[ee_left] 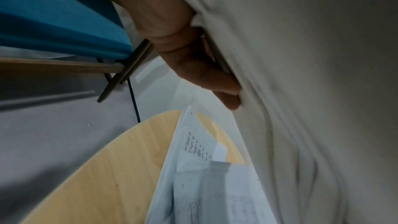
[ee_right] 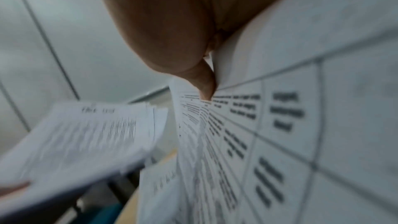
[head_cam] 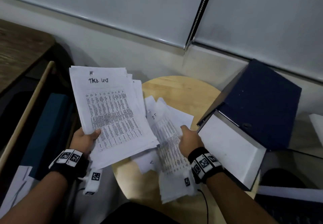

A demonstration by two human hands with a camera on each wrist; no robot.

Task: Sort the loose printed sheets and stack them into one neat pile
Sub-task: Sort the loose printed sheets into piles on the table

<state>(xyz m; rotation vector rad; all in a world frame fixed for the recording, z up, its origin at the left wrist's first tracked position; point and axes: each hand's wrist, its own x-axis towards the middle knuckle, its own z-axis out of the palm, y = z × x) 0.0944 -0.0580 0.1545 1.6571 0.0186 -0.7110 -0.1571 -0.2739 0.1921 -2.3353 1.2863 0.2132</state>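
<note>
My left hand grips a stack of printed sheets by its lower corner, thumb on top; the top page reads "TASK LIST" by hand. In the left wrist view my fingers curl under the stack's underside. My right hand pinches a blurred printed sheet that is partly raised from the loose sheets on the round wooden table. The right wrist view shows a finger pressed on that sheet's printed grid, with the held stack to the left.
A dark blue binder lies tented on the table's right edge, close to my right wrist. A teal-cushioned seat with a wooden frame stands on the left. More papers lie low at the left and right.
</note>
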